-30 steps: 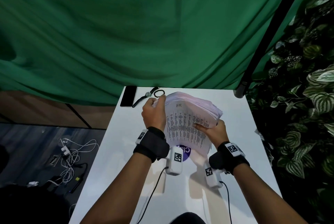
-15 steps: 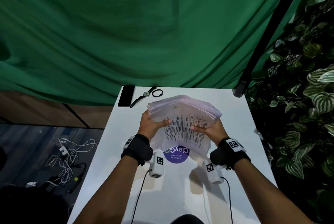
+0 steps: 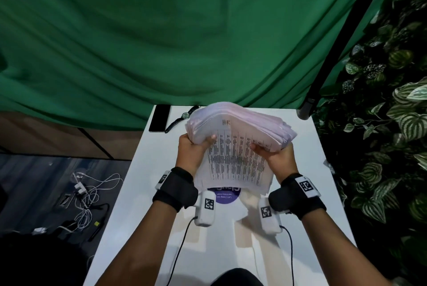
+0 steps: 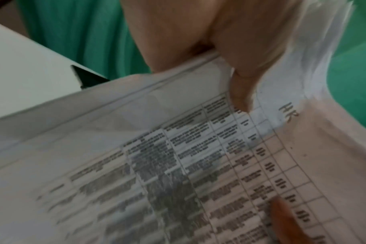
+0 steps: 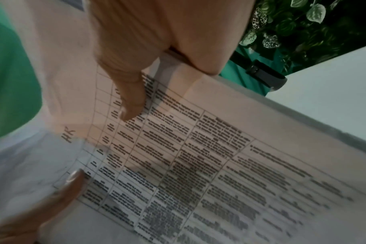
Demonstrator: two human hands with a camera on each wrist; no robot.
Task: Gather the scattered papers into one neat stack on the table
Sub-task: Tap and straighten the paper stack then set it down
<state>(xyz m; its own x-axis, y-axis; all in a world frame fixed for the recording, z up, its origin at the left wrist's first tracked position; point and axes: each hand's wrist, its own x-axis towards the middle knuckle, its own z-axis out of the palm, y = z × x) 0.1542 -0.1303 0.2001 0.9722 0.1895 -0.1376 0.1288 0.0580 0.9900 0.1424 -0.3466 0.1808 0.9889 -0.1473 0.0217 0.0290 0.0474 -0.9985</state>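
— Where are the papers sitting at this moment?

— Centre of the head view, above the white table (image 3: 143, 193). The stack of printed papers (image 3: 233, 147) is being held up between both hands, tilted so the printed table on the top sheet is facing the camera and the lower edge is hanging just over a round purple sticker (image 3: 227, 195).

— How are the hands gripping it?

— The left hand (image 3: 193, 150) is clamping the stack's left edge, thumb curled over the front sheet and fingers behind. The right hand (image 3: 275, 156) is doing the same on the right edge. Both wrist views are showing a thumb pressing on the printed grid, with the pile wedged into the crook of the hand.

— Why hold it from both sides like that?

— I'd judge the person is squaring the sheets: the far edges are fanning out unevenly toward upper centre, so side pressure is pulling them into line. Tapping the lower edge on the table probably comes next.

— Anything else on the table?

— At the upper left of the tabletop a black phone (image 3: 159, 118) is lying flat, a wristwatch (image 3: 182, 118) just beside it, both apart from the stack.
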